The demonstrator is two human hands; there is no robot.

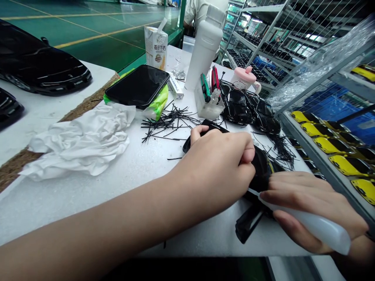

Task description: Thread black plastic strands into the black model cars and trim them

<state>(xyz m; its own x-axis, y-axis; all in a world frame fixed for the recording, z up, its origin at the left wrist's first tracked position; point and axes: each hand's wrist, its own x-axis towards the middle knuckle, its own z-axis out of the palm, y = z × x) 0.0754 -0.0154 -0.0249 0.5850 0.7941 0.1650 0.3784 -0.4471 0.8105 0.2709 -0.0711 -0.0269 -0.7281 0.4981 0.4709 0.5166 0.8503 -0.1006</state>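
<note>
Our left forearm [114, 224] lies nearest, crossing the white table top [152, 164] from the lower left corner. At its end, our left hand [218, 164] is bent over a glossy black model car [260, 166], which is on the table, a little right of the middle. The fingers of this hand are curled, but their tips are partly hidden, so we cannot tell whether they grip the car or only rest on it. Our right hand [310, 203] holds a tool with a white handle [322, 230], with the fingers closed around it, and its narrow end points to the car. Below the car a dark part [247, 224] sticks out; we cannot see if it is joined to it. Behind our left hand, thin black strips [172, 117] lie scattered, near a small box [206, 108] with cutters. Farther to the left are a crumpled white sheet [84, 136] and a phone [142, 84] upon a green packet [161, 100]. A white bottle [202, 52] stands behind the box, and yellow model cars [329, 145] fill a shelf at the right.
</note>
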